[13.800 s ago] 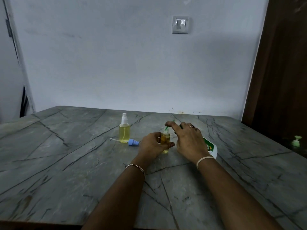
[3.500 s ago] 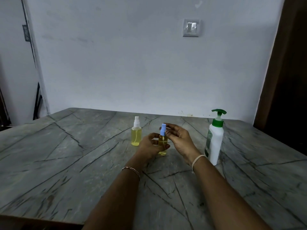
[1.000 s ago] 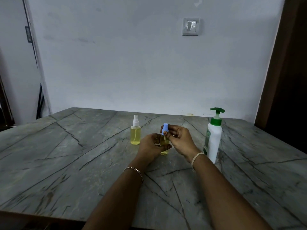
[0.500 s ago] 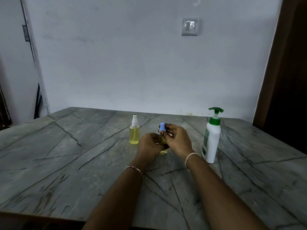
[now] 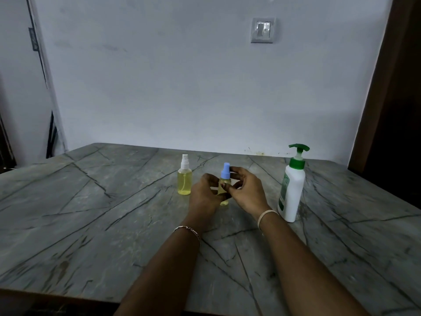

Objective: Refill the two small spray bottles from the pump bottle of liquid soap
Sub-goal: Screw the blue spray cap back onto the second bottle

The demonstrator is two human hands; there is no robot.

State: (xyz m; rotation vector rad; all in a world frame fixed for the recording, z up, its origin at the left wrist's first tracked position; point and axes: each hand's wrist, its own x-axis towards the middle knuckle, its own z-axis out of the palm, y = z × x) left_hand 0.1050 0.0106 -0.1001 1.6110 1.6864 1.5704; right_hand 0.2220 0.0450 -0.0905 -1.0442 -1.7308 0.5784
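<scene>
A small spray bottle with a blue spray head and yellow liquid stands at the table's middle. My left hand grips its body from the left. My right hand curls round its upper part from the right, thumb at the neck and fingers behind the blue head. A second small spray bottle with a white head, also holding yellow liquid, stands upright just to the left, untouched. The white pump bottle with a green pump stands upright to the right of my right wrist.
The grey veined stone table runs back to a white wall with a light switch. A dark wooden door frame rises at the right. The table's near edge lies just below my forearms.
A second ago my right hand held the blue spray head tilted just above the bottle; now the head sits upright on the bottle and my right fingers have loosened around it.
</scene>
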